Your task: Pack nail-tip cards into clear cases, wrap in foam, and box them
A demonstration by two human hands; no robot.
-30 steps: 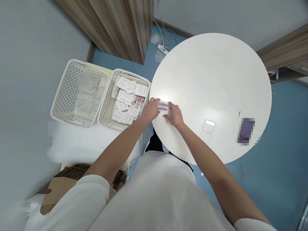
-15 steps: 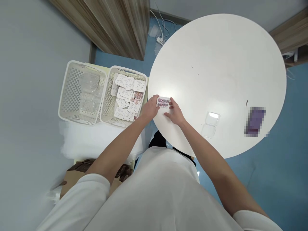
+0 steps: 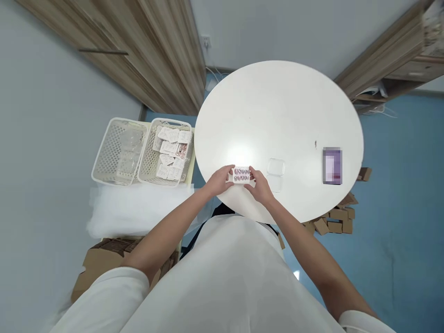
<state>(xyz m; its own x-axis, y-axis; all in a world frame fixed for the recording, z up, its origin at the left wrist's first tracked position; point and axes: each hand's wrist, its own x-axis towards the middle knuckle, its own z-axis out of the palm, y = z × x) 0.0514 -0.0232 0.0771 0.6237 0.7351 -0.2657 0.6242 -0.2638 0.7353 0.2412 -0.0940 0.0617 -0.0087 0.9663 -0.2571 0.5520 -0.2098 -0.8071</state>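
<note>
A white card of press-on nails (image 3: 242, 175), with two rows of shiny pinkish-purple nails, is held level over the near part of the white table. My left hand (image 3: 219, 181) pinches its left edge. On the opposite edge, the fingers of my right hand (image 3: 261, 187) close on the card, thumb towards my body. Just right of my right hand lies a clear plastic case (image 3: 276, 167), opened flat; my hand and the table's glare make its lower half hard to see.
Left of the round table (image 3: 277, 101) stands a white basket (image 3: 140, 175) with several nail cards, beside another basket (image 3: 95, 164) holding clear plastic cases. A blurred purple object (image 3: 332, 165) lies on the table's right. Cardboard boxes (image 3: 335, 226) are on the floor.
Both hands have carried the nail card rightward over the table, closer to the clear case. The head view has shifted, showing more of the wall and floor.
</note>
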